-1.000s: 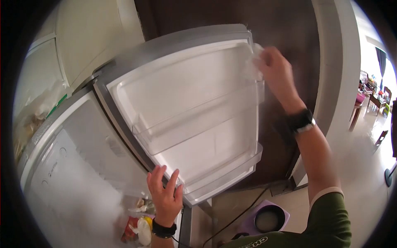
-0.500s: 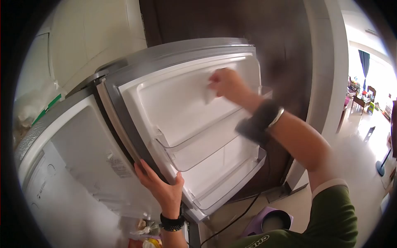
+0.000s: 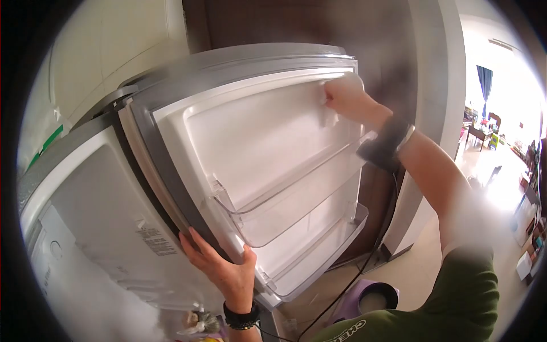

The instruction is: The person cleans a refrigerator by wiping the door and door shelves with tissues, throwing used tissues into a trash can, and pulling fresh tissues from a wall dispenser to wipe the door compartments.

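An open fridge door (image 3: 245,137) shows its white inner side, with a clear upper shelf (image 3: 296,199) and a clear lower shelf (image 3: 319,265). My left hand (image 3: 219,265) grips the door's lower hinge-side edge, thumb on the inner rim and fingers on the outer side. Near the top far corner, my right hand (image 3: 345,97) is closed against the inner panel; a small whitish piece, probably a cloth or tissue, shows below its fingers. At the left is the white fridge interior (image 3: 114,199), with a printed label (image 3: 156,239) on its wall.
Bagged food (image 3: 199,322) lies low in the fridge. A purple object with a dark round pan (image 3: 379,299) stands on the floor, beside a black cable (image 3: 359,271). Behind the door is a dark brown panel (image 3: 296,23). A bright room with furniture opens at the right.
My right hand has gone from the door's far edge to the middle of the panel, then back toward the top far corner. My left hand has closed on the door edge.
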Tool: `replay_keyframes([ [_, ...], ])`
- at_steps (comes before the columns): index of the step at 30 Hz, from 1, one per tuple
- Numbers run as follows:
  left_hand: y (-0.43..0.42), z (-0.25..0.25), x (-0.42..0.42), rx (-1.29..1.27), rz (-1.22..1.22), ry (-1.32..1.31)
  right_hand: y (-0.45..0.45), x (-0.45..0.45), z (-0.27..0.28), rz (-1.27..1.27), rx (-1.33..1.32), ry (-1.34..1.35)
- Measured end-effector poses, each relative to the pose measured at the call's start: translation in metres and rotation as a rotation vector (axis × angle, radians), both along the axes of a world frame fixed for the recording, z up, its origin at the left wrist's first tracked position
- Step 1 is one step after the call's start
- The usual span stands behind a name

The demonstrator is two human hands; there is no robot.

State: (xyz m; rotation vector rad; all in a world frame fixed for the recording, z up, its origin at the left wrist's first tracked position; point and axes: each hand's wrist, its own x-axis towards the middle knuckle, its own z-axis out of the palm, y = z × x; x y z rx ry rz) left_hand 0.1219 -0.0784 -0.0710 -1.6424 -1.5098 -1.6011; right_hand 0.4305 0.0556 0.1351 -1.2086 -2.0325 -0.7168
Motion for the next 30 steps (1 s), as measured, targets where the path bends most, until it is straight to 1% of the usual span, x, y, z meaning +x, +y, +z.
replay_keyframes([
  [2, 0.002, 0.002, 0.002, 0.011, 0.004, -0.002, 0.008, 0.014, 0.006, -0.023, -0.291, 0.325],
  [3, 0.002, 0.001, 0.002, 0.018, 0.010, 0.003, 0.009, 0.002, 0.006, -0.108, -0.267, 0.280],
  [5, 0.004, 0.000, 0.003, 0.024, 0.034, 0.009, 0.002, -0.041, 0.000, 0.140, -0.305, 0.312],
  [7, 0.005, -0.003, 0.004, 0.018, 0.066, 0.007, -0.003, -0.096, -0.021, 0.542, 0.078, 0.052],
  [9, 0.005, -0.002, 0.006, 0.015, 0.081, 0.012, -0.047, -0.157, -0.023, 0.646, 0.022, -0.094],
  [10, 0.005, 0.000, 0.006, 0.017, 0.090, 0.014, -0.057, -0.172, -0.022, 0.683, 0.015, -0.160],
  [13, 0.003, 0.000, 0.003, -0.007, 0.111, 0.042, -0.057, -0.163, -0.007, 0.585, 0.094, -0.243],
  [14, 0.004, 0.000, 0.004, -0.015, 0.107, 0.037, -0.034, -0.147, -0.007, 0.659, 0.280, -0.205],
  [15, 0.004, -0.001, 0.004, -0.005, 0.094, 0.031, -0.029, -0.120, 0.004, 0.575, 0.127, -0.147],
  [16, 0.005, -0.002, 0.003, 0.000, 0.082, 0.030, -0.010, -0.085, 0.009, 0.574, 0.173, -0.179],
  [17, 0.005, -0.003, 0.002, 0.011, 0.073, 0.021, 0.000, -0.054, 0.007, 0.444, 0.322, -0.170],
  [18, 0.005, -0.003, 0.003, 0.011, 0.070, 0.016, 0.029, -0.014, 0.000, 0.252, 0.406, -0.254],
  [19, 0.005, -0.002, 0.003, 0.010, 0.068, 0.014, 0.028, 0.020, 0.000, -0.109, 0.206, -0.346],
  [20, 0.005, -0.001, 0.003, 0.012, 0.066, 0.012, 0.031, 0.048, 0.000, -0.202, 0.129, -0.333],
  [21, 0.005, -0.001, 0.001, 0.013, 0.062, 0.022, 0.028, 0.056, 0.002, -0.294, 0.052, -0.316],
  [24, 0.006, -0.004, 0.000, 0.011, 0.051, 0.030, 0.033, 0.059, -0.004, -0.123, 0.106, -0.271],
  [25, 0.006, -0.004, -0.001, 0.008, 0.050, 0.033, 0.029, 0.060, -0.008, -0.036, 0.032, -0.397],
  [28, 0.006, -0.002, 0.000, -0.012, 0.048, 0.013, 0.015, 0.058, 0.000, 0.089, -0.231, -0.386],
  [30, 0.006, -0.002, 0.000, -0.021, 0.049, 0.011, 0.009, 0.046, -0.001, 0.023, -0.439, -0.450],
])
